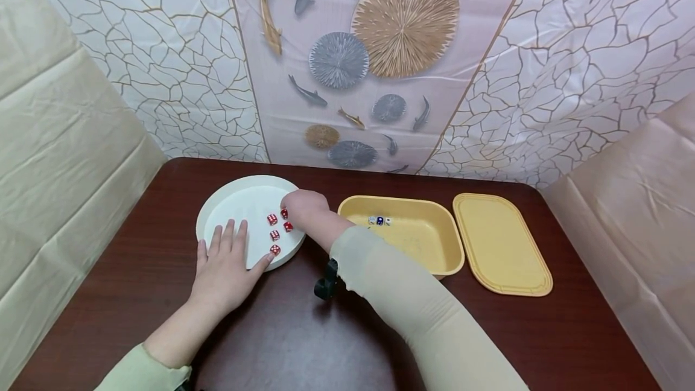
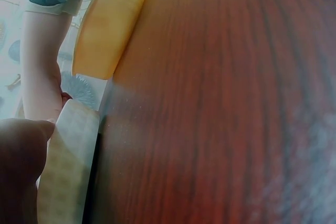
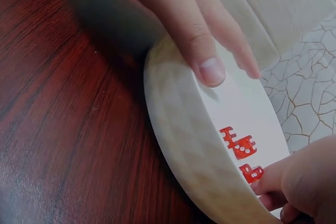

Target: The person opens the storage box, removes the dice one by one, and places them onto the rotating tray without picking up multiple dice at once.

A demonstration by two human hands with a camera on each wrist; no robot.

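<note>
Tray: a round white tray with a raised, faceted outer wall stands on the left part of a dark red-brown wood-grain table.
Red dice: five small red cubes with white pips show in the head view, loosely grouped on the right half of the tray floor.
Left hand: the bare left hand reaches over the near left rim of the tray, palm down, fingers straight and slightly spread, thumb held wide with its tip just beside the nearest red die.
Right hand: the bare right hand is at the tray's right edge, fingers curled down to the red dice; the right wrist view shows a fingertip at one die, but whether it is pinched I cannot tell.
Basin: a deep yellow rectangular basin with rounded corners stands right of the tray, the right forearm passing over its near left corner.
Basin dice: two white dice and, between them, one blue die lie near its far wall.
Lid: a flat yellow rounded lid lies just right of the basin.
</note>
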